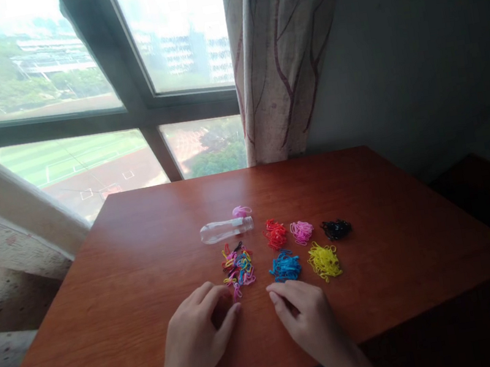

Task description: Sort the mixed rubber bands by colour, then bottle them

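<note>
The mixed pile of small coloured clips (242, 264) lies near the middle of the worktop (145, 255), showing pink, yellow, blue, red and black pieces. The left hand (198, 327) rests at its near left side, fingers curled. Its grip is narrow, with a slight gap between thumb and forefinger beside a pink clip at the pile's near end; whether that clip is touched or held cannot be determined. The right hand (305, 313) is just on the near side of the blue pile (285, 266), thumb and forefinger tips close together. Its grip is also narrow; whether anything is held between the tips cannot be told.

To the right of the mixed pile, five single-colour piles are noted in two rows. The near row comprises blue at left and the yellow pile (325, 261) at right. The far row runs, left to right, the red pile (276, 235), the pink pile (302, 232) and the black pile (336, 229).

A clear bottle (221, 231) lies on its side beyond the mixed pile, neck pointing right. A pink item (241, 211), nature unclear, sits just beyond the neck.
</note>
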